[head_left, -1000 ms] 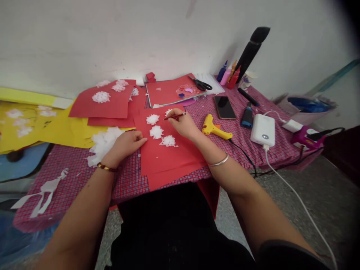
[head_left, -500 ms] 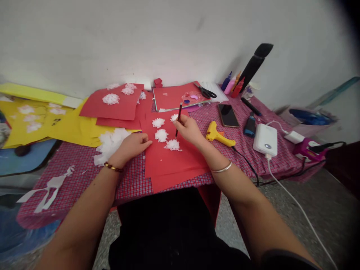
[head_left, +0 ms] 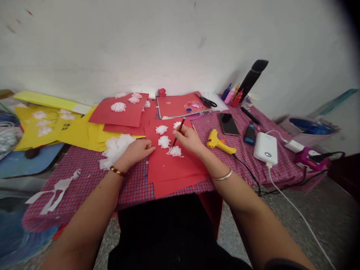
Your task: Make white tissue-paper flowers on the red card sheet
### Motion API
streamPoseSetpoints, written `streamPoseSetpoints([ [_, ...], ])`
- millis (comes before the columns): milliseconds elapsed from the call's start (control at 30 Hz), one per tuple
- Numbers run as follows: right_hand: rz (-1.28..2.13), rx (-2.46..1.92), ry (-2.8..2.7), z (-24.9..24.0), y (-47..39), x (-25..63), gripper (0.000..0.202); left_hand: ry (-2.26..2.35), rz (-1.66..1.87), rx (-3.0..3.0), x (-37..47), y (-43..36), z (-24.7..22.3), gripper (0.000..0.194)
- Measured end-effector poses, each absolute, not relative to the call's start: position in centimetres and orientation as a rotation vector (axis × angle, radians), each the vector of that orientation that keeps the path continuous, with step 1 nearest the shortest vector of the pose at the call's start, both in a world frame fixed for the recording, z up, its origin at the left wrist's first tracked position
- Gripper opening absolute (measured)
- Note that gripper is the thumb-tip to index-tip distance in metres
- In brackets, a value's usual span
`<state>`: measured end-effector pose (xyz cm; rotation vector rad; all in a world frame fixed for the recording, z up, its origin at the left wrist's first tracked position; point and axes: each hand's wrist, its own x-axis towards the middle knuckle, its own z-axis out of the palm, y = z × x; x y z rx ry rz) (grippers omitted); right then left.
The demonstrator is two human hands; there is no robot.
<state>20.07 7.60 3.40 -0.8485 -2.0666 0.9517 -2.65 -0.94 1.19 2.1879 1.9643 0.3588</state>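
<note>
A slim dark pencil (head_left: 182,122) is gripped by my right hand (head_left: 189,139), slanted with its lower end at the red paper (head_left: 180,168). Several white crumpled-paper tufts are on this sheet, among them a left-hand tuft (head_left: 164,141) and a lower tuft (head_left: 175,151). My right hand partly covers another tuft at the upper right. My left hand (head_left: 137,152) rests at the sheet's left edge with its fingers curled in and nothing visible in them. Beside it lies a heap of white tissue-like paper (head_left: 115,150).
Red sheets with white tufts (head_left: 118,118) and yellow paper (head_left: 81,131) lie at the left. Scissors (head_left: 208,101) and paint blobs (head_left: 194,108) are at the back. Rightward are a yellow glue gun (head_left: 219,143), a phone (head_left: 228,123), paint bottles (head_left: 232,93) and a white power bank (head_left: 265,148) with cables.
The view has tilted, so the table sits slightly lower and farther right. The pencil leans more, its top tipped to the right. My left fingers have curled in more.
</note>
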Motion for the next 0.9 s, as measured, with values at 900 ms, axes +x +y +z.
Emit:
streamPoseSetpoints([
  [900,0.697,-0.83,-2.434,3.6,6.8,19.8,0.021,1.947,0.359,2.179,-2.5,-1.1,1.4,0.031],
])
